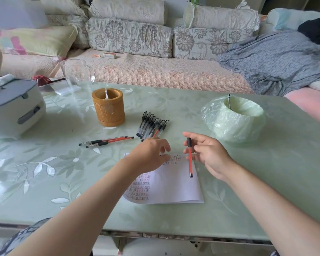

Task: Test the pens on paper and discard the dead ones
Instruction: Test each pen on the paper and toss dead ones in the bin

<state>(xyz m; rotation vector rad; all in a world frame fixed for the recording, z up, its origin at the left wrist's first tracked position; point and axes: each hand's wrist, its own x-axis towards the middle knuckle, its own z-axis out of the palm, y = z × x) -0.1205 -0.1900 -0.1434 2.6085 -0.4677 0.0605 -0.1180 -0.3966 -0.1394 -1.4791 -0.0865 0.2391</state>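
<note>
My right hand (209, 156) pinches an orange pen (190, 159) with a black grip, held upright above the right edge of the white paper (174, 185). The paper bears rows of written marks. My left hand (151, 154) hovers over the paper's top edge with fingers loosely curled, holding nothing, just below a pile of several pens (151, 126). Two more pens (105, 141) lie to the left. A wooden pen holder (108, 109) stands behind. A small bin lined with a green bag (233, 121) sits at the right, one pen (228, 101) sticking up in it.
A grey-lidded white appliance (11, 109) sits at the left edge of the green glass table (44, 172). A clear glass jug (78, 76) stands at the back left. Behind the table runs a sofa (146, 71) with cushions and a grey cloth (277, 61).
</note>
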